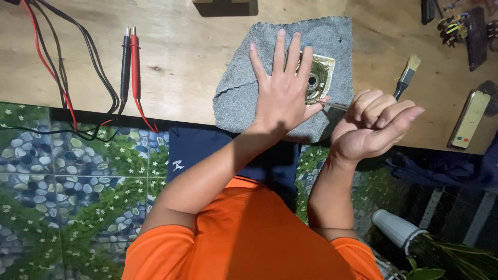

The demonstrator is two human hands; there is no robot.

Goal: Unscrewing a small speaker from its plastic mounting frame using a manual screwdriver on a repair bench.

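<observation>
**Fingers spread on a small mechanism, slim tool in the other hand: worktop stock, left to right**

Fingers [280, 52] of the left hand [282, 96] are spread wide and laid flat, palm down, over a small cream-cased mechanism [317, 78] with a round metal centre. The mechanism rests on a grey cloth [238, 96], which hangs slightly over the near edge of the wooden worktop [197, 57].

1. Red and black cables [57, 78], at 9 o'clock from the cloth, well apart from it, running from the far edge of the worktop down over its near edge.
2. Pair of test probes [130, 62], one black and one red, lying side by side between the cables and the cloth, tips towards 12 o'clock.
3. Left hand, on the cloth, covering most of the mechanism.
4. Right hand [373, 127], at 4 o'clock from the mechanism, fingers curled together around a slim metal tool [334, 106] whose tip reaches the mechanism's near edge beside the left thumb.
5. Small brush [407, 78], black handle and pale bristles, at 1 o'clock from the right hand, partly hidden behind it.
6. Phone [469, 120], at 3 o'clock from the right hand, lying flat near the worktop's edge.
</observation>
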